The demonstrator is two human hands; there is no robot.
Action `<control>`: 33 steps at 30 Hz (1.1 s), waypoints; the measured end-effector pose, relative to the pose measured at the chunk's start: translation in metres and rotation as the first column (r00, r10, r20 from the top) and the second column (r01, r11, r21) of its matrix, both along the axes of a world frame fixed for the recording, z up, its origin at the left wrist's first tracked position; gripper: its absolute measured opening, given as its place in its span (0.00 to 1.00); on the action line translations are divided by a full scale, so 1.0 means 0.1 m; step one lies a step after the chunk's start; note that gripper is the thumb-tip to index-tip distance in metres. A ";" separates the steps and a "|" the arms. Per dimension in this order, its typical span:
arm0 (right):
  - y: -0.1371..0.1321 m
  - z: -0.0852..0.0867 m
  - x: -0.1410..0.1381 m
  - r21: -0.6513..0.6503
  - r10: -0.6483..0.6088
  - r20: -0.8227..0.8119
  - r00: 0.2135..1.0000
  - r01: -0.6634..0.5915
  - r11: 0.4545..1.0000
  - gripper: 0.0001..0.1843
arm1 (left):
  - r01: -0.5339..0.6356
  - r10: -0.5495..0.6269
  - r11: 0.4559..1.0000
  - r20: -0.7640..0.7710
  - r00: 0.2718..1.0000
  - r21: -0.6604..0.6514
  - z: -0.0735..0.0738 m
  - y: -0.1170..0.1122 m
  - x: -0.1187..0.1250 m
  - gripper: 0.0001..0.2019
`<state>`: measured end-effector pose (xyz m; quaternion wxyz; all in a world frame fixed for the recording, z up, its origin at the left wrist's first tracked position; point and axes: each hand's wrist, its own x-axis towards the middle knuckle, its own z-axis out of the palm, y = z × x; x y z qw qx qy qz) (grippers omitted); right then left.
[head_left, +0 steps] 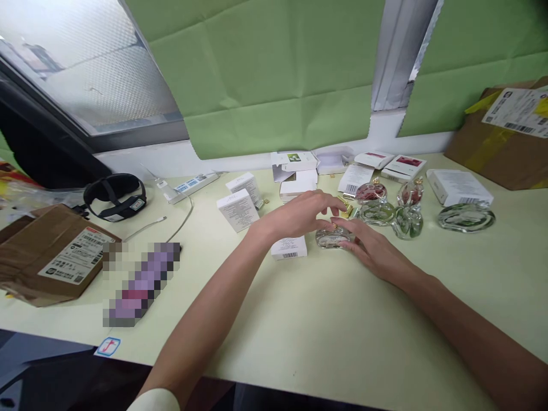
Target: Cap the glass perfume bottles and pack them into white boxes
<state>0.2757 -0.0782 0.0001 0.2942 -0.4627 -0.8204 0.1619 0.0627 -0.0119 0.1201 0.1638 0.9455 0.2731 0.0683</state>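
Note:
Both my hands meet at a clear glass perfume bottle [329, 238] lying on the pale table [299, 319]. My left hand [303, 214] hovers over it, fingers curled and pinched at its gold top. My right hand [368, 245] cups the bottle's right side with fingers bent round it. A small white box with a barcode [289, 248] lies just left of the bottle, under my left wrist.
Several more glass bottles [387, 211] and a flat glass piece [466, 217] stand to the right. White boxes [238, 209] are scattered behind. Cardboard parcels sit at the left [51, 251] and far right [505, 137]. A black strap device [115, 196] and power strip [192, 186] lie left.

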 end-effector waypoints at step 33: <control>0.00 -0.03 -0.03 0.045 -0.039 0.032 0.999 0.037 0.998 0.26 | -0.210 0.214 0.977 -0.144 0.966 0.039 0.18 0.03 -0.23 0.21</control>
